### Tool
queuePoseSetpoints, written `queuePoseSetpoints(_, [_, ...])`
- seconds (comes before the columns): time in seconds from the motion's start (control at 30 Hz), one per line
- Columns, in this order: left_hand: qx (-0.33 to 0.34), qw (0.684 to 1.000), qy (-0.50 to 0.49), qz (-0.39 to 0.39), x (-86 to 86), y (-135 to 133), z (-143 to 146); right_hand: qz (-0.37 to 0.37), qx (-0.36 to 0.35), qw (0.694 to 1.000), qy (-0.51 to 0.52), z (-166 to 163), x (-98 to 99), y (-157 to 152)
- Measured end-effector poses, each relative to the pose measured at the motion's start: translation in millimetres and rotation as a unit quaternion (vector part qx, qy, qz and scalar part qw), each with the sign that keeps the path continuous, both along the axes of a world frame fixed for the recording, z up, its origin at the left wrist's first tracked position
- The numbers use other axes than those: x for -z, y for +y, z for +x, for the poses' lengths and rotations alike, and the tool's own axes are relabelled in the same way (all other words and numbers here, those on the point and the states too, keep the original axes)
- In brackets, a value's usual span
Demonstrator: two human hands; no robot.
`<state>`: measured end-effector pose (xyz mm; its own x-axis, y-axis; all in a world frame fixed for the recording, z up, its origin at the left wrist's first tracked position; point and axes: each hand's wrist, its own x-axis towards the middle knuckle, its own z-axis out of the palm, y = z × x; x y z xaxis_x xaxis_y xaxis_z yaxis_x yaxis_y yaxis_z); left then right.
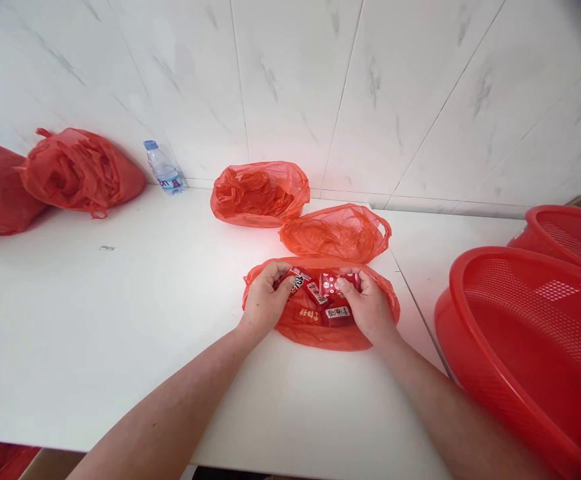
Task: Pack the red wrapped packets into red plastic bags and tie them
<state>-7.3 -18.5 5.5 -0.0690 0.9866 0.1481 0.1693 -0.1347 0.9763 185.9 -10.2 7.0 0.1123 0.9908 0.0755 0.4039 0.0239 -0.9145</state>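
Both my hands reach into an open red plastic bag (330,339) lying on the white table. My left hand (266,297) pinches a small red packet (298,279) with black and white print between thumb and fingers. Between the thumb and fingers of my right hand (370,303) is a red packet with white dots (331,285). Several more red packets (338,313) with printed labels lie in the bag below and between my hands. The fingertips behind the packets are partly hidden.
Two more open red bags (260,193) stand behind, near the tiled wall. A water bottle (164,170) and a stuffed red bag (83,170) are at the back left. Large red plastic baskets (470,320) stand on the right. A seam crosses the white table (145,333) at right.
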Motion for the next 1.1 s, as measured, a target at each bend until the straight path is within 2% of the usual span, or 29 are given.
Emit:
queuePoseSetpoints(0.37, [-0.006,1.000,0.004,0.013,1.2,-0.2,0.2,0.042,0.017,0.997,-0.057,1.5,5.3,1.4])
queuePoseSetpoints(0.53, [-0.001,1.000,-0.001,0.008,0.9,0.1,0.2,0.010,-0.039,0.994,-0.104,-3.6,8.6,-0.7])
queuePoseSetpoints(0.63, [-0.005,1.000,-0.004,0.004,0.6,0.1,0.4,0.035,-0.058,0.989,-0.133,-5.7,11.5,-2.2])
queuePoseSetpoints(0.87, [-0.001,1.000,-0.009,0.004,0.1,-0.5,0.9,0.129,-0.079,0.958,-0.244,-9.7,7.2,-8.2])
queuePoseSetpoints(1.0, [-0.004,1.000,-0.012,0.006,-0.5,-0.5,1.5,0.133,-0.127,0.933,-0.308,-10.1,7.9,-5.3])
queuePoseSetpoints(1.1, [0.000,1.000,-0.012,0.005,-1.3,-0.2,1.9,0.131,-0.147,0.929,-0.313,-9.1,9.0,-2.1])
